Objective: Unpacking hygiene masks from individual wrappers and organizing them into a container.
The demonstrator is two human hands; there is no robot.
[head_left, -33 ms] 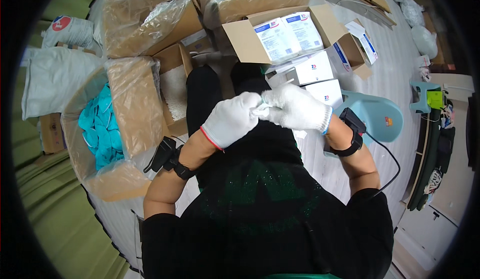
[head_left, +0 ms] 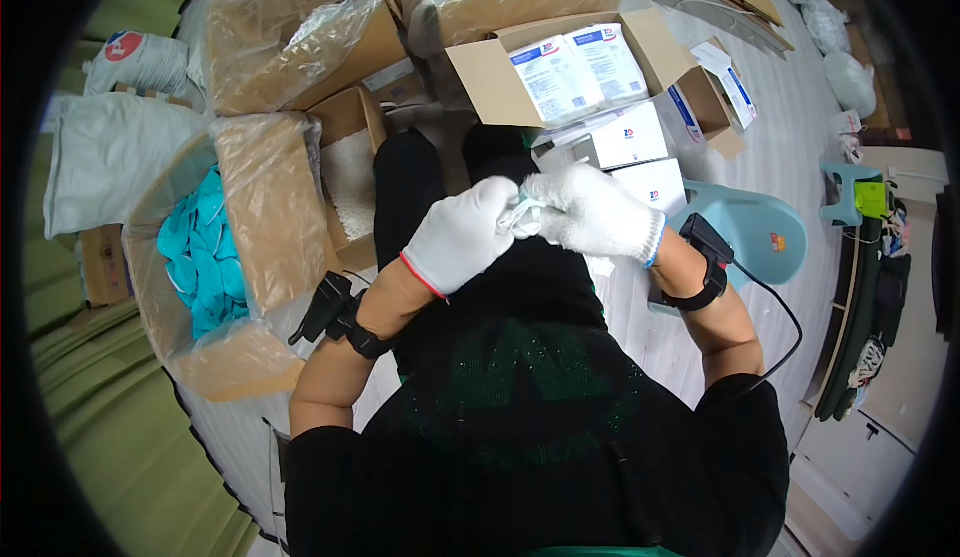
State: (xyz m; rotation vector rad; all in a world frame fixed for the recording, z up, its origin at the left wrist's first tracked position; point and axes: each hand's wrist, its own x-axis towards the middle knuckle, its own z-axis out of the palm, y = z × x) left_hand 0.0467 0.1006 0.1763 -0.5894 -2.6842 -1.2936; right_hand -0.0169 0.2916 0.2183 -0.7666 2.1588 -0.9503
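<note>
My gloved left hand (head_left: 463, 235) and my gloved right hand (head_left: 592, 213) meet over my lap. Pinched between the fingertips of both is a small, soft white piece (head_left: 520, 219) with a pale green tint. The gloves hide most of it, so its kind cannot be made out. A short white end (head_left: 580, 163) sticks out beyond the right glove. Both gloves are white knit, the left with a red cuff edge and the right with a blue one.
To the left, a plastic-lined carton (head_left: 270, 207) holds teal cloth-like pieces (head_left: 205, 257). Ahead, an open carton (head_left: 490, 82) contains white packets (head_left: 555, 77). White boxes (head_left: 630, 137) stand below it, beside a light blue plastic stool (head_left: 770, 227). A narrow carton (head_left: 365, 242) sits by my left leg.
My fingers have shifted slightly around the small white piece, and its pale green tint shows a little more. The surroundings look the same.
</note>
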